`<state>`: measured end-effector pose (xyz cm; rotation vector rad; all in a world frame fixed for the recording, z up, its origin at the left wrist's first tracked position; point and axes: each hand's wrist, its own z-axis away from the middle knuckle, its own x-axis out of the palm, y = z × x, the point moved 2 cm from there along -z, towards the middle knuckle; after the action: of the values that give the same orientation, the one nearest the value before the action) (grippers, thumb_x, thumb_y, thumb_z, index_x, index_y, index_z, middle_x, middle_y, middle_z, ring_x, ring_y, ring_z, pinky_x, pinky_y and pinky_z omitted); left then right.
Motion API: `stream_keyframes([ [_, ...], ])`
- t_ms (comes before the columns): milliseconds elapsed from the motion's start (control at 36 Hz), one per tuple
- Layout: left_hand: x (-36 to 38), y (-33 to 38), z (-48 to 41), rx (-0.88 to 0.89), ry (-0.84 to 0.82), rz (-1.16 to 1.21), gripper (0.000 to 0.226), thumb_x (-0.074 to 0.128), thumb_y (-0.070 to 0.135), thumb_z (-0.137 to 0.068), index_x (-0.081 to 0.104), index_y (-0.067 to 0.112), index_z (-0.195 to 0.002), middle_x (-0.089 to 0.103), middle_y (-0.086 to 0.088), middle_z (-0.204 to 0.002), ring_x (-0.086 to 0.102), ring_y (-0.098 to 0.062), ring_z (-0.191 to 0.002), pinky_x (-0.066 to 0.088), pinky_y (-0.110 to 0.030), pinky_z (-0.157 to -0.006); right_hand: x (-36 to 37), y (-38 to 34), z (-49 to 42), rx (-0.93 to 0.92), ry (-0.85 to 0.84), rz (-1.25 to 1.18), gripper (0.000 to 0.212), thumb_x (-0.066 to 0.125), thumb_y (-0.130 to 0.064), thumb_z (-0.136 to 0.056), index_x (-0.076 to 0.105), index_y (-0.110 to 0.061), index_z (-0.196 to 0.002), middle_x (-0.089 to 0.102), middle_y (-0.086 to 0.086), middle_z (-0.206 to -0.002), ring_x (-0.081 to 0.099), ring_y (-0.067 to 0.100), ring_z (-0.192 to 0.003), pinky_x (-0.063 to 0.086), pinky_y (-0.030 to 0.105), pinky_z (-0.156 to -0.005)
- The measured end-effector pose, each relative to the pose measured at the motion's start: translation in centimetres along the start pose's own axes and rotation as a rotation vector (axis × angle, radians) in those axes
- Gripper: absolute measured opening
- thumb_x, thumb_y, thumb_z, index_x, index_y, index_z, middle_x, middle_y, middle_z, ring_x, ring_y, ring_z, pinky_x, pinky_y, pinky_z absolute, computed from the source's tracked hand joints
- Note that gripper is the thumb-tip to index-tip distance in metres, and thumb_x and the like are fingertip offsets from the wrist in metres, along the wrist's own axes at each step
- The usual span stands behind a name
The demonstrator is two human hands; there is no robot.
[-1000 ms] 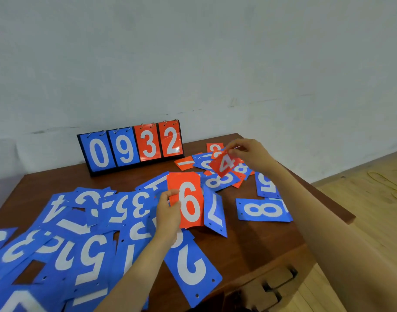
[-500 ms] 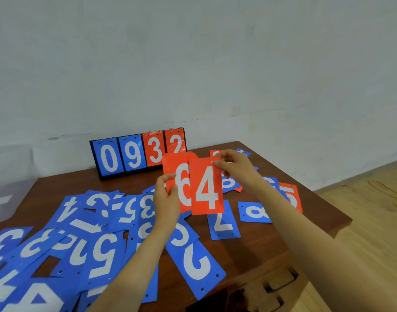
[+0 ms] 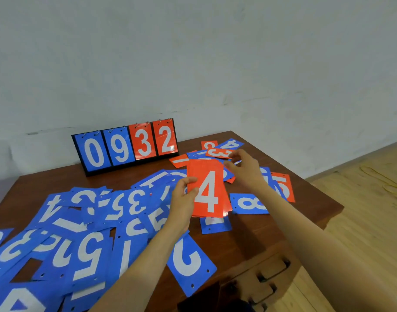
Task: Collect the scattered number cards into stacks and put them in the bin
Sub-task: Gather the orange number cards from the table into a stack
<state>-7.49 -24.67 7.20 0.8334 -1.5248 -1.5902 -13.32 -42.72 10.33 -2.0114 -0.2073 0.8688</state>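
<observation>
The left grip (image 3: 183,201) pinches a red stack (image 3: 208,192) of number cards by its left edge, thumb across the front and fingers curled behind, holding it upright above the tabletop (image 3: 274,235) near the middle. The top card is glossy orange-red with a large white 4, and the edges of more red cards show under its lower rim. The right grip (image 3: 246,171) is just beyond and to the right of the stack, its fingertips pressed together on the right end of a red 3 card (image 3: 219,153), which sits tilted over a small heap of red and blue cards at the far right of the tabletop. Below that forearm lie a blue 8 card (image 3: 249,203) and a red 5 card (image 3: 284,188), both flat on the wood. A blue 2 card (image 3: 189,261) lies at the near edge, two punched holes showing along its lower side. The scattered blue cards (image 3: 80,221), all with white numerals, overlap across the whole left half. At the back stands a flip scoreboard (image 3: 125,148) reading 0 9 in blue and 3 2 in red, against the pale wall (image 3: 193,64).
</observation>
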Motion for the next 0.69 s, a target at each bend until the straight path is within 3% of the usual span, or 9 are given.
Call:
stream_keyframes([
  [83,1.2,-0.8,-0.6,-0.022,0.002,-0.01,0.021,0.05,0.012,-0.096,0.056,0.031,-0.102,0.051,-0.004,-0.13,0.064,-0.026,-0.098,0.053,-0.029,-0.057,-2.2,4.7,-1.7,0.12,0.048,0.147,0.027,0.059,-0.013,-0.088,0.056,-0.005,-0.113,0.06,0.008,-0.111,0.056,0.02,-0.094,0.044,0.029,-0.08],
  [139,1.9,-1.3,-0.9,-0.041,-0.003,-0.006,0.02,0.048,0.011,-0.097,0.056,0.027,-0.105,0.053,-0.002,-0.124,0.065,-0.024,-0.092,0.054,-0.03,-0.058,-3.8,8.3,-2.9,0.224,-0.012,0.315,0.03,0.059,-0.012,-0.086,0.054,-0.006,-0.115,0.057,0.014,-0.116,0.055,0.03,-0.104,0.042,0.035,-0.089],
  [194,2.7,-1.8,-1.3,-0.06,-0.008,-0.017,0.02,0.048,0.01,-0.097,0.056,0.026,-0.107,0.053,0.002,-0.116,0.065,-0.02,-0.086,0.054,-0.031,-0.06,-5.2,11.2,-3.6,0.353,-0.118,0.483,0.034,0.059,-0.019,-0.086,0.049,-0.008,-0.117,0.052,0.016,-0.114,0.052,0.032,-0.105,0.042,0.036,-0.089],
  [278,3.7,-2.7,-1.9,-0.084,-0.024,-0.042,0.02,0.047,0.011,-0.097,0.056,0.025,-0.109,0.053,0.006,-0.108,0.064,-0.019,-0.084,0.055,-0.035,-0.064,-6.8,13.9,-4.3,0.473,-0.197,0.625,0.048,0.053,-0.026,-0.091,0.04,-0.004,-0.132,0.048,0.017,-0.133,0.047,0.033,-0.121,0.039,0.039,-0.101],
  [389,4.8,-3.4,-2.7,-0.114,-0.048,-0.081,0.019,0.05,0.014,-0.097,0.056,0.03,-0.104,0.053,0.004,-0.113,0.064,-0.024,-0.093,0.057,-0.037,-0.067,-8.0,14.8,-5.2,0.553,-0.2,0.65,0.059,0.056,-0.03,-0.091,0.032,-0.004,-0.138,0.043,0.017,-0.139,0.042,0.031,-0.128,0.033,0.039,-0.106],
  [528,6.2,-4.0,-3.4,-0.093,-0.114,-0.159,0.02,0.051,0.015,-0.096,0.057,0.033,-0.096,0.049,0.014,-0.102,0.061,-0.019,-0.094,0.054,-0.032,-0.061,-8.8,16.3,-6.0,0.646,-0.313,0.635,0.084,0.072,-0.042,-0.077,0.03,-0.011,-0.143,0.036,0.013,-0.145,0.036,0.031,-0.132,0.034,0.043,-0.108],
  [694,7.1,-4.1,-3.9,-0.086,-0.149,-0.216,0.022,0.051,0.015,-0.096,0.058,0.035,-0.091,0.048,0.008,-0.117,0.061,-0.025,-0.102,0.054,-0.031,-0.06,-9.3,17.3,-6.6,0.716,-0.3,0.613,0.098,0.08,-0.048,-0.065,0.03,-0.014,-0.142,0.032,0.014,-0.145,0.035,0.031,-0.132,0.036,0.044,-0.107],
])
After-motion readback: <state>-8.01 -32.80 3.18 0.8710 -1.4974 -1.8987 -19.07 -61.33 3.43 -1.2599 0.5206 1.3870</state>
